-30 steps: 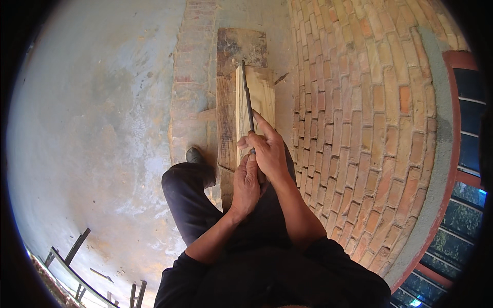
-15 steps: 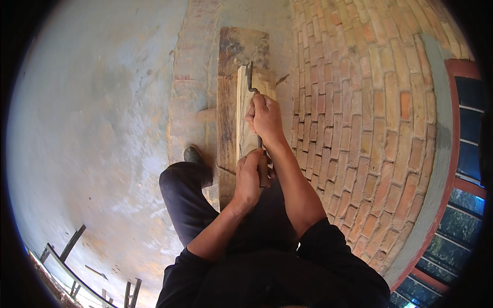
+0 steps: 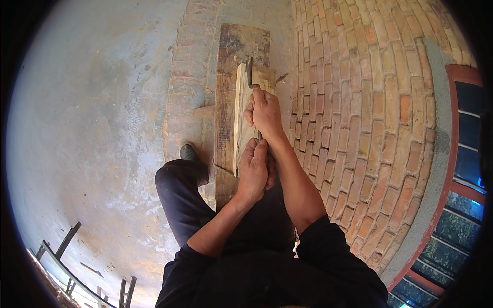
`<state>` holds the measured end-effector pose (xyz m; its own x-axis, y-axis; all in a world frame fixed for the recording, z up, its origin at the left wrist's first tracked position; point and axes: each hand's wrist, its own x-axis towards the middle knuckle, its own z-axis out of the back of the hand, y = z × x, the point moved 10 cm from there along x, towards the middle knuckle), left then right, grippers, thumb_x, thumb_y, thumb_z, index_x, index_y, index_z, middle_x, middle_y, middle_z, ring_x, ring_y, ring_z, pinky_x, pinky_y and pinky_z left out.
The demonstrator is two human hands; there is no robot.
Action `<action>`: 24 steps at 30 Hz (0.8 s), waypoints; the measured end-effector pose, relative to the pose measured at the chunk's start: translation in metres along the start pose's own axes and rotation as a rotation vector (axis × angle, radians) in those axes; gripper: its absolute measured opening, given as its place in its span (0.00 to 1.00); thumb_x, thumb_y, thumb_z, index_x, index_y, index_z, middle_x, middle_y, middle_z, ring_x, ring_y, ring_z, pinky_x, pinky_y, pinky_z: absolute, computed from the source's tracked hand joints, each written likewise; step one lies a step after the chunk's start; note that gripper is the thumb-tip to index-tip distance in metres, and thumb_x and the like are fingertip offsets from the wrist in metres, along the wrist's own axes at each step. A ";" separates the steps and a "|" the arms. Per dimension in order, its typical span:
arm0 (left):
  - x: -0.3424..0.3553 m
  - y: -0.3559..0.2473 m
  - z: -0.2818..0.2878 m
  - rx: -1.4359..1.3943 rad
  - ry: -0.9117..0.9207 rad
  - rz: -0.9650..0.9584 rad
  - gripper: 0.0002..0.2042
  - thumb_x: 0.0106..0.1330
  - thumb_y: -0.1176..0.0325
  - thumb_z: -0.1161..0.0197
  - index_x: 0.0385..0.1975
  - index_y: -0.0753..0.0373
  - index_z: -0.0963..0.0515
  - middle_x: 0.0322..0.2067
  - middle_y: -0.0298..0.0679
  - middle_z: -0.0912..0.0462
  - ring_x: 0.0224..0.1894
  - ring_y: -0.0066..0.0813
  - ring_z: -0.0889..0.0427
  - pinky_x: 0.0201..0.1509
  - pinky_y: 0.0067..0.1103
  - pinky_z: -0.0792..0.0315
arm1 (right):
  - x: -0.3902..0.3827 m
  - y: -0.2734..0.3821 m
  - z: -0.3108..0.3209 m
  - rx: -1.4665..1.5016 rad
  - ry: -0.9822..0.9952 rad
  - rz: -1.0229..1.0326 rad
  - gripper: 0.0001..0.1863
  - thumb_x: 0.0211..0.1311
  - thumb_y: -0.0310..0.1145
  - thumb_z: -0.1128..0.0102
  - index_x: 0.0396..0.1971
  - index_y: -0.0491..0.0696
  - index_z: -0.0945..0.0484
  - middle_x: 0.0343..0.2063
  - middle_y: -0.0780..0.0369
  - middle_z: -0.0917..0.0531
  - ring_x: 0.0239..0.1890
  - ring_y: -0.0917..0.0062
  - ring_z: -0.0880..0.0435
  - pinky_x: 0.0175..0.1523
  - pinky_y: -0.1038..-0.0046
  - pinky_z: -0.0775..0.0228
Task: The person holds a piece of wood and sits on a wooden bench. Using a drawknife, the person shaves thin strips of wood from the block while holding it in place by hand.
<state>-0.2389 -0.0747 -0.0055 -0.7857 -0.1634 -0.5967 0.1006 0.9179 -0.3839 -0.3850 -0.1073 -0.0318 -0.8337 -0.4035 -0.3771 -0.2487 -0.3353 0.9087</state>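
Observation:
A dark metal tool (image 3: pixel 249 72) with a cranked, narrow end and a rod-like shaft runs lengthwise over a pale wooden piece (image 3: pixel 239 115). My right hand (image 3: pixel 266 114) is closed around its shaft just behind the bend. Nearer to me, my left hand (image 3: pixel 254 169) is wrapped round the rear of the same tool, hiding its wooden handle. The pale piece lies on a long, worn, dark plank bench (image 3: pixel 224 118). Where the tool's tip meets the wood, contact is too small to tell.
A brick wall (image 3: pixel 354 128) rises at my right, with a red-framed window (image 3: pixel 465 123) beyond it. My left leg (image 3: pixel 179 190) is beside the bench on the bare floor (image 3: pixel 97 154). Dark metal frame parts (image 3: pixel 67 241) stand at the lower left.
My left hand has shifted slightly forward and turned over the tool's handle, which showed before and is now covered. My right hand and the tool's tip have moved slightly farther away.

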 end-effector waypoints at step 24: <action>0.002 -0.010 -0.008 -0.053 0.010 0.000 0.12 0.83 0.58 0.55 0.35 0.55 0.36 0.13 0.30 0.36 0.07 0.19 0.43 0.08 0.19 0.51 | 0.010 0.012 -0.009 -0.005 0.053 -0.005 0.26 0.78 0.42 0.56 0.15 0.51 0.42 0.08 0.65 0.36 0.07 0.78 0.37 0.14 0.69 0.47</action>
<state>-0.2461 -0.0812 0.0022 -0.7919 -0.1601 -0.5893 0.0685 0.9356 -0.3462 -0.3918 -0.1230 -0.0264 -0.8053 -0.4458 -0.3908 -0.2505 -0.3416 0.9058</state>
